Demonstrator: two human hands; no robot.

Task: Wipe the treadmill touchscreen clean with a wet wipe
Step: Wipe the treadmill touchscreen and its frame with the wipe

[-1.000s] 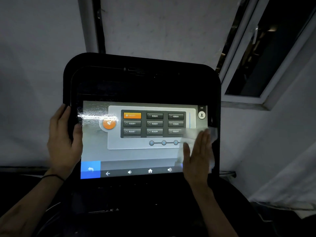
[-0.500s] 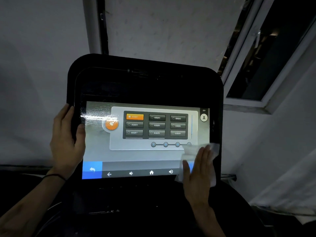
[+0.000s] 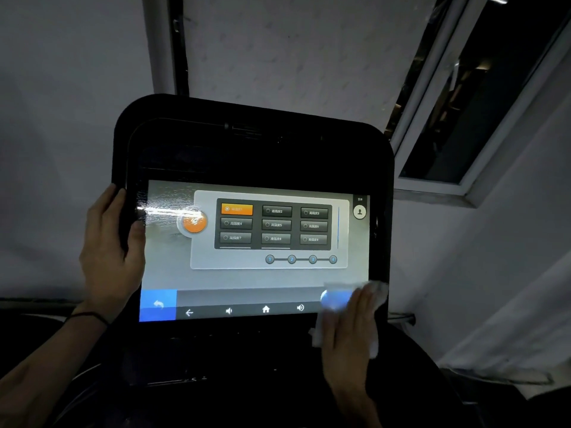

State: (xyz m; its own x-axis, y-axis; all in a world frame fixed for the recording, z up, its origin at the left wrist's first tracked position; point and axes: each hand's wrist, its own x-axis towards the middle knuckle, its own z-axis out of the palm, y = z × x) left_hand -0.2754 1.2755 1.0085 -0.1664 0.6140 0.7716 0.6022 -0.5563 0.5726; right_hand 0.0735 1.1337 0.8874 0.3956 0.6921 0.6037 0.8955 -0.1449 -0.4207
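Wiping step, bottom edge pass. My right hand (image 3: 350, 329), fingers flat, presses the wipe (image 3: 375, 291) at the screen's (image 3: 256, 276) 5 o'clock corner. My left hand (image 3: 108, 251) grips the console (image 3: 253, 143) at 9 o'clock. Next: sweep toward 7 o'clock, pressure light.

Wet wipe (image 3: 335, 299) and right hand (image 3: 349, 332) cover the touchscreen's (image 3: 247, 276) bottom-right corner; button labels too small to read
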